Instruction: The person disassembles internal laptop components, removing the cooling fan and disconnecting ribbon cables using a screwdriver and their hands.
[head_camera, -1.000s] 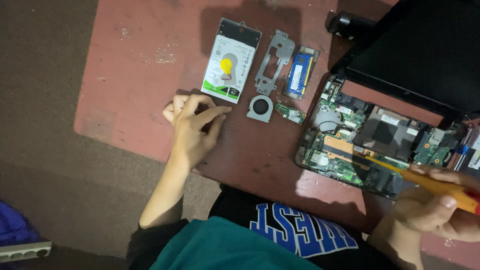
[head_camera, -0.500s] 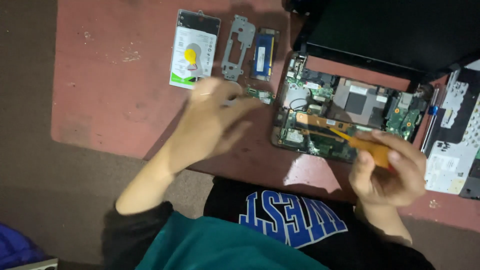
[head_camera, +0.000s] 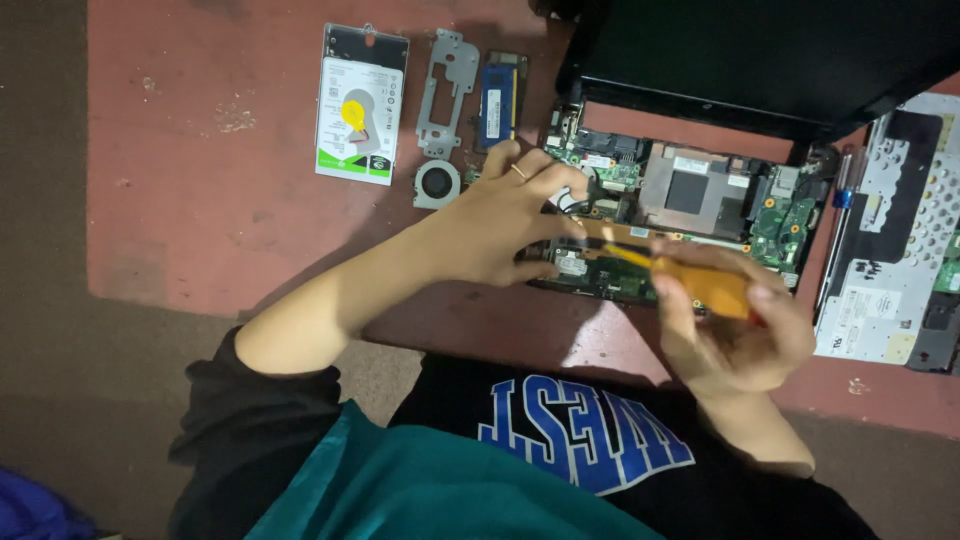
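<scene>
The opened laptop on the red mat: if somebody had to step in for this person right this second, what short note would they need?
Left hand: empty, fingertips on the left edge of the exposed circuit board.
Right hand: gripping an orange-handled screwdriver, tip aimed at the board beside the left fingers.
Done: hard drive, metal bracket, blue memory stick and small round fan lie out on the red mat; a grey cover panel lies to the right.
Left: the board sits in the laptop shell; the spot under the tip is hidden.
</scene>
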